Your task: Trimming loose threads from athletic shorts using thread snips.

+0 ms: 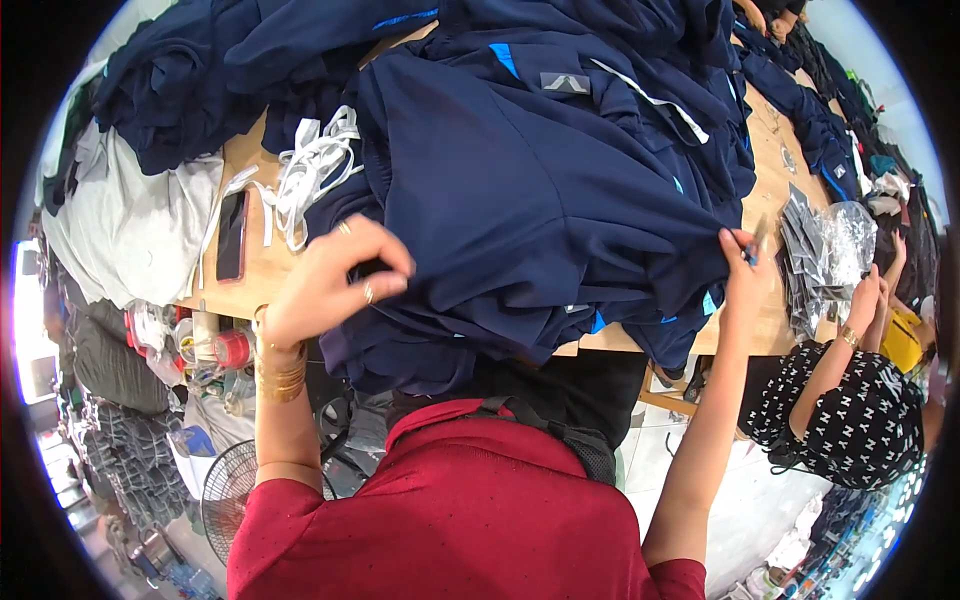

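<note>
Left hand (330, 285) pinches the navy garment (540, 200), right hand (745, 268) clamps its edge plus some small tool; the stack looks ready to slide off the table (770, 160), honestly.

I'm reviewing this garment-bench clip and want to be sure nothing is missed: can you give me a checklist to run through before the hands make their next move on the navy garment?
1. Left hand has a hold on the navy garment: ok, its fingers pinch the cloth at the near left edge.
2. Right hand has a hold: ok, it grips the right edge, with a small dark tool between its fingers; what kind, cannot tell.
3. Garment spread flat between the hands: not ok, it is bunched over a pile.
4. White cords free of the garment: cannot tell, they lie right at its left edge.
5. Black phone out of the way: ok, apart on the wooden table.
6. Neighbouring person's hands apart: ok, busy at the packets.
</note>
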Demonstrator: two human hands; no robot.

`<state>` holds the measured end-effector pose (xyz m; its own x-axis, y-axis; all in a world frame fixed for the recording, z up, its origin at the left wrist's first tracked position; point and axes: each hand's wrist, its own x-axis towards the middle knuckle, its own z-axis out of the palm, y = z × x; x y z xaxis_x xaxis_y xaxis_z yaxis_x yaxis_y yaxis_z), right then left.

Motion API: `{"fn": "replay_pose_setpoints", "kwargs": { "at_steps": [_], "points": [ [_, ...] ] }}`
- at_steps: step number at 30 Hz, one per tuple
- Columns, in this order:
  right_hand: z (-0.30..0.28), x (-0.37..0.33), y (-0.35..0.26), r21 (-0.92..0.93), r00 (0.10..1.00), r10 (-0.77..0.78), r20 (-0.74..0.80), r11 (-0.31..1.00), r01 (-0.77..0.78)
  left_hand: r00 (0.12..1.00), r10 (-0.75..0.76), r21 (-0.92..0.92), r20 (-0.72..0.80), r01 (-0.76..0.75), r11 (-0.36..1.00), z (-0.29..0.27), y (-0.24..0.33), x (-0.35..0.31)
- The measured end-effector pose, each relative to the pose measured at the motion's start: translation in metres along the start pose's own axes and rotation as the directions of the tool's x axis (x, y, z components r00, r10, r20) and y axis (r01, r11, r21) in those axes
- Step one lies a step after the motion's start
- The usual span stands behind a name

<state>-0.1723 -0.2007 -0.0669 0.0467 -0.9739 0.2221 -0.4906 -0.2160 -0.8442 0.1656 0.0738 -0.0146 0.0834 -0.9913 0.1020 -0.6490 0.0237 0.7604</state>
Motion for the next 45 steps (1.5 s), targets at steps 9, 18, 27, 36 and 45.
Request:
{"fn": "replay_pose_setpoints", "kwargs": {
  "at_steps": [9, 18, 27, 36, 45],
  "points": [
    [-0.035, 0.023, 0.052, 0.022, 0.975, 0.019, -0.221, 1.0, -0.014, 0.809, 0.305, -0.433, 0.503, -0.069, 0.899, 0.122, 0.049, 0.009],
    [-0.039, -0.04, 0.027, -0.231, 0.989, -0.076, -0.126, 0.972, 0.045, 0.951, -0.209, -0.292, -0.229, 0.138, 0.946, 0.014, 0.017, 0.028],
    [0.03, -0.169, 0.021, 0.07, 0.864, 0.28, 0.418, 0.939, -0.338, 0.894, -0.286, 0.036, -0.344, 0.317, 0.948, 0.01, -0.036, 0.031],
    [-0.017, -0.142, 0.003, 0.584, 0.879, 0.364, 0.309, 0.657, -0.478, 0.928, -0.36, -0.554, 0.091, 0.348, 0.757, 0.016, -0.04, 0.038],
    [-0.039, -0.121, -0.044, -0.319, 0.957, -0.032, 0.29, 0.939, 0.128, 0.949, -0.292, -0.832, 0.121, 0.258, 0.491, 0.057, 0.051, 0.047]
  ]
}}
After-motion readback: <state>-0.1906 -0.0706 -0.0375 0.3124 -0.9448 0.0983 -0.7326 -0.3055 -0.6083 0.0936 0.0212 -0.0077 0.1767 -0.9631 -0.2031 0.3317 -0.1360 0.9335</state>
